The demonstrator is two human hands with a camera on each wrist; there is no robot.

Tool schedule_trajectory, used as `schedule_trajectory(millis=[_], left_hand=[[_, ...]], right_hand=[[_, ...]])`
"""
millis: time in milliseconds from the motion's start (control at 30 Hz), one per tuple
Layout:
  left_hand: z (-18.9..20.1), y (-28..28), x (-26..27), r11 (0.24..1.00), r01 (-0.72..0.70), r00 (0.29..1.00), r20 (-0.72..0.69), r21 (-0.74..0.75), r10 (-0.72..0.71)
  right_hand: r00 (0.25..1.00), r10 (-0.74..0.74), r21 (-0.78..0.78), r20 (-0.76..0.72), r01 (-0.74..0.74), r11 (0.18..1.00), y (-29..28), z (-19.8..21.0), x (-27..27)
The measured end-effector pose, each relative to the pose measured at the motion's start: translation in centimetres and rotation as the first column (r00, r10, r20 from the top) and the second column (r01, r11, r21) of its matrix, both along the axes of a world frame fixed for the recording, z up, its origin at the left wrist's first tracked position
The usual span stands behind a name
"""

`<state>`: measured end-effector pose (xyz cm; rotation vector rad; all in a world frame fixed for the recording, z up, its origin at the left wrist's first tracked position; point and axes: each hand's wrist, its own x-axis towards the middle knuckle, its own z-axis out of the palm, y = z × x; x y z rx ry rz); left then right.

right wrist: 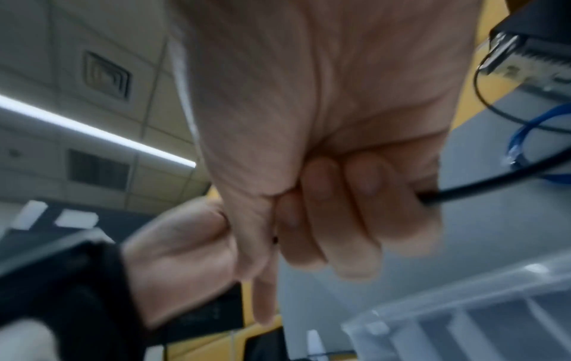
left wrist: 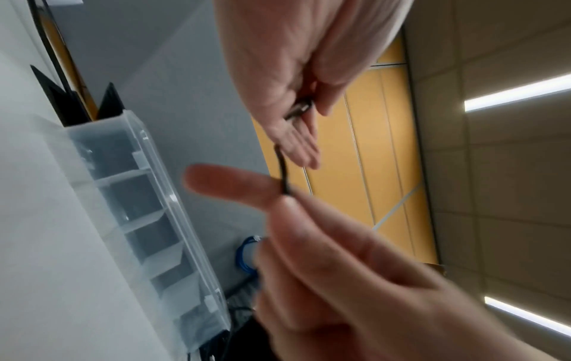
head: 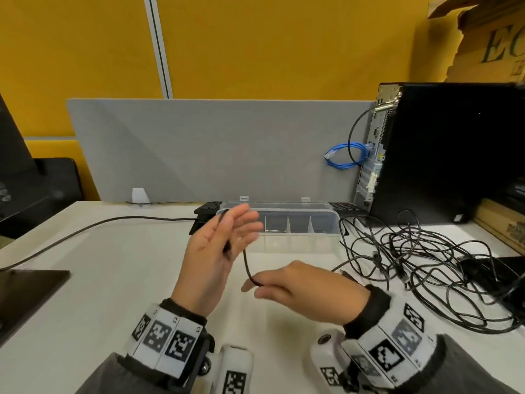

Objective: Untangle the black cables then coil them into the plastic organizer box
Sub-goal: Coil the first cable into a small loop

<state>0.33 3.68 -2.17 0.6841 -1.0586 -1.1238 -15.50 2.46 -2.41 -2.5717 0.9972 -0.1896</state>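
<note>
My left hand is raised above the table, palm turned right, fingers nearly straight. Its thumb pinches the plug end of a thin black cable against the palm; the left wrist view shows the plug. From there the cable curves down into my right hand, whose fingers curl round it. It runs on to the right toward a tangle of black cables on the table. The clear plastic organizer box stands open behind my hands, with dividers inside.
A black computer tower stands at the back right with a blue cable coil beside it. A grey partition closes off the back. A keyboard lies behind the box. Another black cable crosses the left of the table.
</note>
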Motion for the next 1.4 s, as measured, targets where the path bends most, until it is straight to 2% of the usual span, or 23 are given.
schedule_trajectory(millis=[33,100,167,233,300,333,367,433,500,567,600,667,700,733,800,867,900,1000,1067,1167,1233,1300,1400], left_hand=[[-0.2,-0.3,0.3,0.999,-0.045,0.999,0.025,0.012,0.045],[-0.8,-0.6,0.7,0.992,-0.124,0.967,0.229,0.023,0.115],[-1.1,-0.5,0.7,0.989,-0.145,0.874,0.470,0.007,0.125],[-0.8,0.1,0.3,0.998,-0.029,0.828,0.561,0.053,-0.006],[0.0,1.1,-0.4,0.971,0.171,0.836,0.498,0.165,-0.232],[0.4,1.4,-0.6,0.948,0.256,0.834,0.452,0.188,-0.315],[0.6,1.6,-0.7,0.931,0.318,0.835,0.411,0.180,-0.365],[0.8,1.7,-0.8,0.927,0.359,0.866,0.332,0.109,-0.374],[0.6,1.4,-0.8,0.957,0.287,0.931,0.220,0.046,-0.290],[0.2,0.8,-0.7,0.986,0.161,0.978,0.128,0.034,-0.164],[-0.1,0.4,-0.5,0.996,0.082,0.987,0.140,0.025,-0.085],[-0.7,-0.2,-0.2,0.996,-0.086,0.951,0.298,-0.025,0.089],[-0.8,-0.2,-0.1,0.987,-0.143,0.890,0.429,-0.067,0.158],[-0.9,0.0,0.0,0.984,-0.144,0.805,0.566,-0.102,0.177],[-0.6,0.6,-0.2,0.998,0.011,0.684,0.728,-0.060,0.036],[0.0,1.3,-0.6,0.979,0.191,0.709,0.679,0.076,-0.191],[0.3,1.5,-0.6,0.965,0.241,0.727,0.641,0.100,-0.247],[0.7,1.2,0.4,0.969,0.247,0.765,0.608,0.029,-0.213],[0.5,0.7,1.6,0.990,0.136,0.793,0.603,-0.041,-0.084],[0.6,-0.1,3.3,0.988,-0.141,0.867,0.474,-0.065,0.155],[0.7,-0.6,4.4,0.950,-0.311,0.896,0.329,-0.019,0.299],[0.8,-0.8,5.0,0.919,-0.393,0.896,0.233,0.021,0.377],[0.3,-1.1,4.2,0.908,-0.419,0.880,0.249,0.011,0.403]], right_hand=[[1.000,0.018,-0.014,-0.014,-0.018,1.000,0.6,0.4,0.1],[0.999,0.012,-0.125,-0.038,-0.017,0.992,1.6,1.7,0.0],[0.998,-0.024,-0.282,0.057,0.039,0.959,2.2,2.9,-0.2],[0.959,-0.066,-0.397,0.276,0.176,0.901,1.6,3.6,-0.6],[0.848,-0.065,-0.401,0.525,0.314,0.861,0.0,3.6,-1.6],[0.801,-0.075,-0.373,0.595,0.357,0.856,-0.7,3.5,-2.0],[0.796,-0.100,-0.353,0.597,0.373,0.858,-1.3,3.2,-2.4],[0.897,-0.193,-0.287,0.399,0.322,0.902,-2.1,2.2,-2.6],[0.979,-0.169,-0.186,0.118,0.189,0.964,-1.9,0.9,-1.9],[0.998,-0.062,-0.053,-0.016,0.061,0.997,-1.0,0.1,-0.8],[0.998,-0.019,-0.006,-0.053,0.019,1.000,-0.5,0.1,-0.4],[0.999,0.026,0.006,-0.029,-0.025,1.000,0.2,0.7,-0.2],[0.999,0.028,-0.043,0.026,-0.027,0.999,0.4,1.3,-0.4],[0.995,0.020,-0.121,0.094,-0.009,0.993,0.5,2.0,-0.6],[0.975,-0.002,-0.269,0.223,0.064,0.961,0.0,2.8,-1.4],[0.952,-0.044,-0.335,0.304,0.150,0.930,-0.4,3.4,-2.3],[0.935,-0.063,-0.328,0.348,0.185,0.927,-0.7,3.7,-2.8],[0.907,-0.105,-0.283,0.407,0.234,0.930,-1.4,4.6,-4.7],[0.896,-0.161,-0.286,0.414,0.297,0.911,-2.5,4.8,-6.4],[0.830,-0.298,-0.295,0.472,0.467,0.834,-4.3,4.8,-9.8],[0.766,-0.400,-0.336,0.503,0.600,0.726,-4.9,5.0,-12.0],[0.681,-0.491,-0.369,0.543,0.719,0.589,-4.8,5.1,-13.9],[0.537,-0.662,-0.439,0.523,0.836,0.330,-4.7,4.8,-15.3]])
